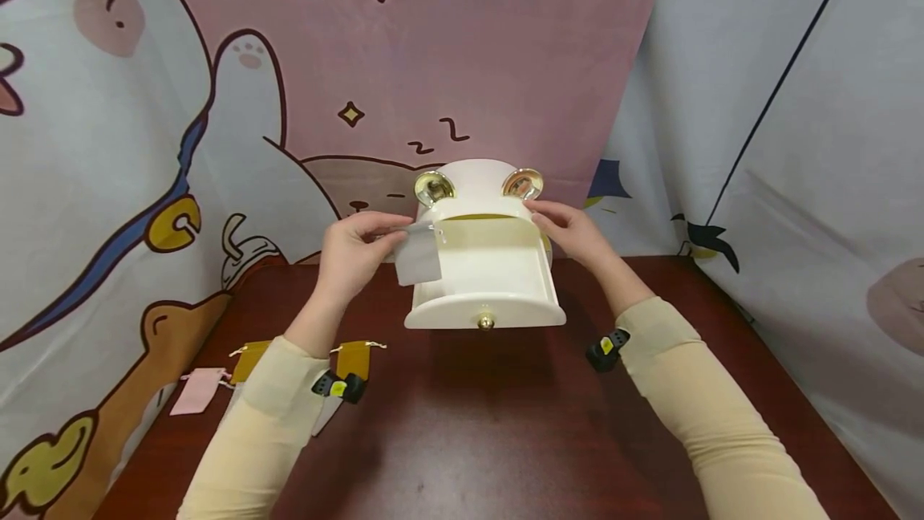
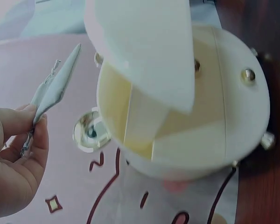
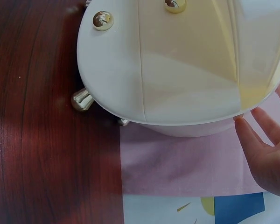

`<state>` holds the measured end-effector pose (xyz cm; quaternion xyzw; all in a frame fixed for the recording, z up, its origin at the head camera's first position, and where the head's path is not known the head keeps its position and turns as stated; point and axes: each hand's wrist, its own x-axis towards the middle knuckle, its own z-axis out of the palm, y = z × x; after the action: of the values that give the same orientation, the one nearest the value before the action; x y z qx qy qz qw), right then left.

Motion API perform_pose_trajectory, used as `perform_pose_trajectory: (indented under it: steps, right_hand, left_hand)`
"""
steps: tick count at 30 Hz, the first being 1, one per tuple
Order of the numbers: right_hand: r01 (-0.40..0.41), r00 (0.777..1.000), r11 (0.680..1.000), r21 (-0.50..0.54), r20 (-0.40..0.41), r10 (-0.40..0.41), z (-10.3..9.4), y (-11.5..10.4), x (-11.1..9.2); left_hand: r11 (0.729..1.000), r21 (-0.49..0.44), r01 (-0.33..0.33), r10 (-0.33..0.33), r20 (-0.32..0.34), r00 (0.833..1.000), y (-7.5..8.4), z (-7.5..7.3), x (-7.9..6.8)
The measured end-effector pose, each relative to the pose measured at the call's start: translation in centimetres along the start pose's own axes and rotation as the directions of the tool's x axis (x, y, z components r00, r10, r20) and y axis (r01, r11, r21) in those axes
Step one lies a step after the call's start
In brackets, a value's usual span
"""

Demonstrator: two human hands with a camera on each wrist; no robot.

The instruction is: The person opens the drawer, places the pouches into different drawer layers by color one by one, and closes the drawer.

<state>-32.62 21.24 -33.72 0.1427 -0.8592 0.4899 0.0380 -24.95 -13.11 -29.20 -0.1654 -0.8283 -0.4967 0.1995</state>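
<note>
A white alarm-clock-shaped box [image 1: 478, 183] with two gold bells stands in front of me. Its upper drawer [image 1: 485, 307] is pulled out toward me, with a gold knob on the front. My left hand [image 1: 354, 251] pinches a small grey drawstring pouch [image 1: 419, 259] by its corded end, beside the drawer's left edge. In the left wrist view the pouch [image 2: 58, 88] is seen edge-on between thumb and fingers, apart from the box. My right hand [image 1: 573, 235] touches the box's right side under the right bell, fingers extended at its rim, as the right wrist view confirms.
On the dark red table [image 1: 462, 456], left of the box, lie a pink pouch [image 1: 196, 393], mustard pouches [image 1: 354, 361] and a pale one [image 1: 326, 416] partly under my left arm. A printed cloth [image 1: 469, 46] hangs close behind the box.
</note>
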Motion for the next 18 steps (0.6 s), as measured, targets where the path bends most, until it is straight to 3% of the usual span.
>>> perform_pose_trajectory:
  steps: [5,13,18]
  right_hand:
    - [0.007,1.0,1.0,0.0,-0.001,-0.007,0.0,0.1,0.0]
    - [0.011,1.0,1.0,0.006,0.005,-0.011,0.0,0.1,0.0]
    - [-0.002,1.0,1.0,-0.003,0.002,0.002,0.0,0.1,0.1]
  left_hand:
    - [1.0,0.008,-0.014,0.014,0.021,1.0,1.1,1.5,0.2]
    - [0.986,-0.058,-0.153,0.156,0.036,0.987,2.5,4.2,1.0]
    - [0.984,-0.083,-0.156,0.161,0.056,0.985,3.2,6.0,1.3]
